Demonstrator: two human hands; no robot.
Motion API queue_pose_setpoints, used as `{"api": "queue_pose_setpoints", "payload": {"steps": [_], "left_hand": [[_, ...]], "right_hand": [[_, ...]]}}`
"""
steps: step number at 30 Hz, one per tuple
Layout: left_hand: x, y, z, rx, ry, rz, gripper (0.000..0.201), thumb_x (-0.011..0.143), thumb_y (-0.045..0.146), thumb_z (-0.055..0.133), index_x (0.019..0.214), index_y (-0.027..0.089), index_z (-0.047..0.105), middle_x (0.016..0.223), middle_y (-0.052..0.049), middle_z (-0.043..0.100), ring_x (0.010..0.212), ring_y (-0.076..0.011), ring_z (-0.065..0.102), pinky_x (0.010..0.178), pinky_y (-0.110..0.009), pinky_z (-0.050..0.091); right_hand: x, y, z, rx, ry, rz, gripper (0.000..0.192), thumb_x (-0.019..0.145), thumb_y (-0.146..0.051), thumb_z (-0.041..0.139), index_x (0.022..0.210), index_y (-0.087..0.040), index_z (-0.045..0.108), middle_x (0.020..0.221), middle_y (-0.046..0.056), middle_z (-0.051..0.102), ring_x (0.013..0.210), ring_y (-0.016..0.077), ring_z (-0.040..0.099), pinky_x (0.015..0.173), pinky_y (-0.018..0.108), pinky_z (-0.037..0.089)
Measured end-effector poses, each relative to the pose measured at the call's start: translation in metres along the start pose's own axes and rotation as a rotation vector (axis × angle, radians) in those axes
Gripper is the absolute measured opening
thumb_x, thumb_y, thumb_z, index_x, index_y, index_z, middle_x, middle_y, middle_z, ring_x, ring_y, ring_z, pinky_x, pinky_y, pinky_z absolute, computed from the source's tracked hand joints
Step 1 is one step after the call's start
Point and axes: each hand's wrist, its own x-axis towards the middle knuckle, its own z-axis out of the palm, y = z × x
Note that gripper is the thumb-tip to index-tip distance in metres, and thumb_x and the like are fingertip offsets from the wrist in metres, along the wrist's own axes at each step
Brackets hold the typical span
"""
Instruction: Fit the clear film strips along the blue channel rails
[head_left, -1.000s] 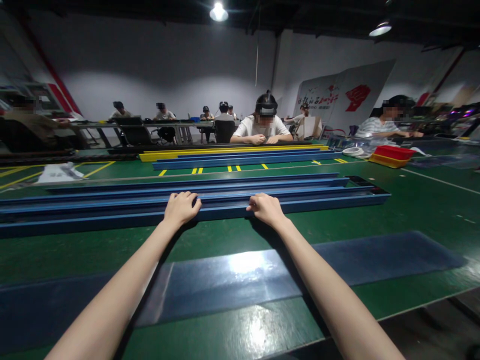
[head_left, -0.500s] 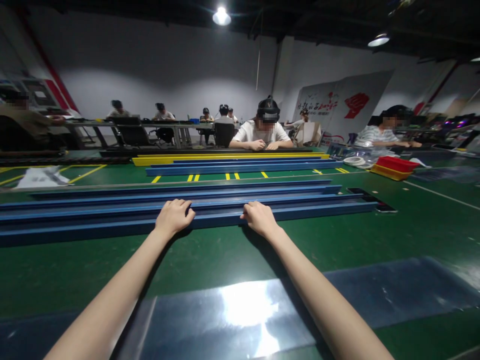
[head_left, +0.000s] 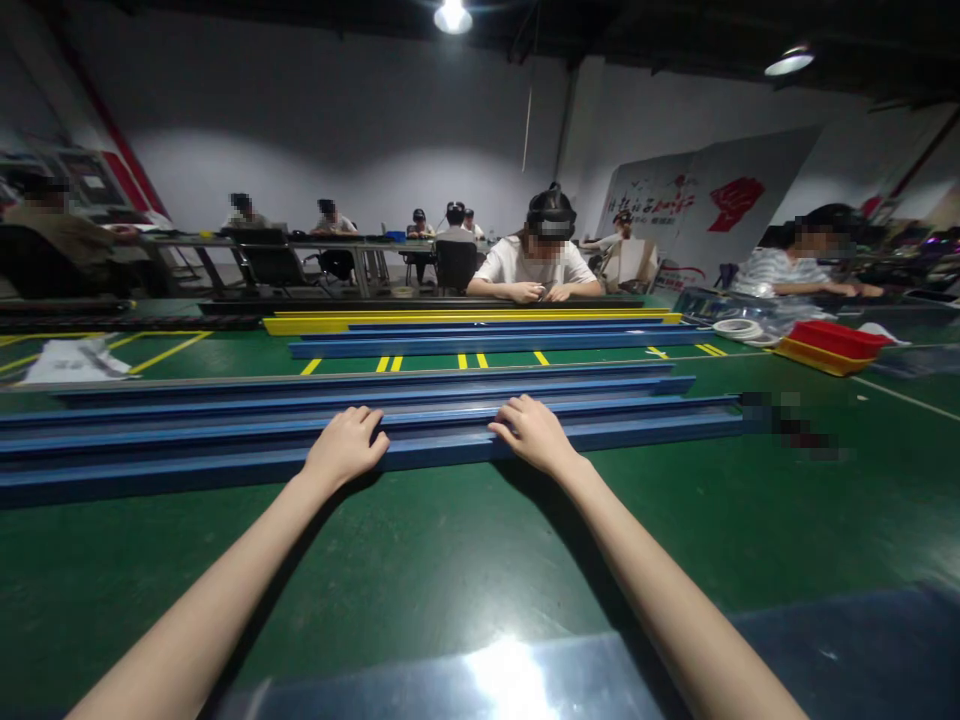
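Note:
Several long blue channel rails lie side by side across the green tabletop. My left hand [head_left: 345, 445] rests on the nearest blue rail [head_left: 442, 450], its fingers curled over the upper edge and its thumb toward the middle. Farther right along the same rail, my right hand [head_left: 534, 434] has its fingers bent over the edge, with the thumb at the near side. Both palms face down, and the fingertips are partly hidden behind the rail. Just behind lies another blue rail [head_left: 600, 386], which neither hand visibly grips.
Clear plastic film [head_left: 390, 690] lies along the near edge. Beyond the rails are a yellow rail [head_left: 465, 322], more blue rails [head_left: 495, 343], a red bin [head_left: 836, 340], white coiled material [head_left: 737, 330] and white paper [head_left: 79, 362]. A co-worker [head_left: 536, 265] sits opposite.
The nearest rail's right end has shifted left relative to the dark object beside it. Both hands remain on the rail, the right thumb now more visible. The view has shifted, showing less film.

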Motion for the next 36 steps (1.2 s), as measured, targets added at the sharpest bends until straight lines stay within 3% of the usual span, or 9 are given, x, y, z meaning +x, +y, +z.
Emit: {"api": "queue_pose_setpoints", "payload": {"steps": [3,8,23,27,30,36], "left_hand": [[0.002,0.0,0.0,0.001,-0.023,-0.004,0.039,0.081,0.031,0.033,0.104,0.012,0.057,0.096,-0.011,0.059,0.09,-0.0245,0.052,0.083,-0.035,0.041],[0.004,0.005,-0.003,0.019,-0.042,-0.029,0.035,0.082,0.031,0.033,0.098,0.011,0.057,0.09,-0.012,0.057,0.086,-0.0247,0.05,0.081,-0.035,0.041],[-0.006,0.01,-0.021,-0.023,-0.122,-0.025,0.033,0.083,0.032,0.035,0.099,0.013,0.057,0.096,-0.01,0.058,0.091,-0.0231,0.052,0.082,-0.034,0.042],[0.019,0.012,-0.027,-0.062,-0.156,-0.018,0.036,0.087,0.036,0.03,0.09,0.015,0.059,0.098,-0.009,0.058,0.094,-0.021,0.053,0.084,-0.031,0.042],[0.049,0.02,-0.026,-0.083,-0.116,-0.015,0.032,0.085,0.027,0.033,0.105,0.013,0.055,0.108,-0.009,0.057,0.103,-0.0211,0.05,0.09,-0.031,0.039],[0.111,0.034,-0.012,-0.097,-0.26,-0.033,0.043,0.076,0.026,0.05,0.118,0.016,0.048,0.119,-0.01,0.053,0.11,-0.0228,0.049,0.093,-0.031,0.038]], "right_hand": [[0.006,0.023,0.011,-0.007,0.052,0.062,0.036,0.089,-0.044,0.035,0.096,-0.018,0.059,0.099,0.008,0.061,0.095,0.0191,0.051,0.08,0.028,0.035],[0.004,0.05,0.022,0.03,-0.086,0.11,0.041,0.091,-0.043,0.026,0.096,-0.018,0.058,0.09,0.007,0.062,0.089,0.0182,0.054,0.077,0.027,0.036],[-0.013,0.046,0.004,0.001,-0.137,0.021,0.045,0.091,-0.043,0.022,0.097,-0.018,0.059,0.094,0.008,0.064,0.091,0.0186,0.057,0.075,0.027,0.037],[0.003,0.061,0.003,0.017,-0.089,0.04,0.038,0.09,-0.041,0.028,0.091,-0.02,0.06,0.088,0.006,0.064,0.084,0.0174,0.058,0.07,0.025,0.038],[0.021,0.076,0.007,0.015,-0.006,0.089,0.027,0.087,-0.035,0.037,0.085,-0.02,0.06,0.087,0.006,0.063,0.086,0.0179,0.056,0.072,0.026,0.039],[0.058,0.091,0.016,-0.029,-0.028,0.073,0.025,0.079,-0.032,0.051,0.099,-0.019,0.058,0.106,0.009,0.059,0.098,0.0217,0.054,0.079,0.03,0.041]]}}
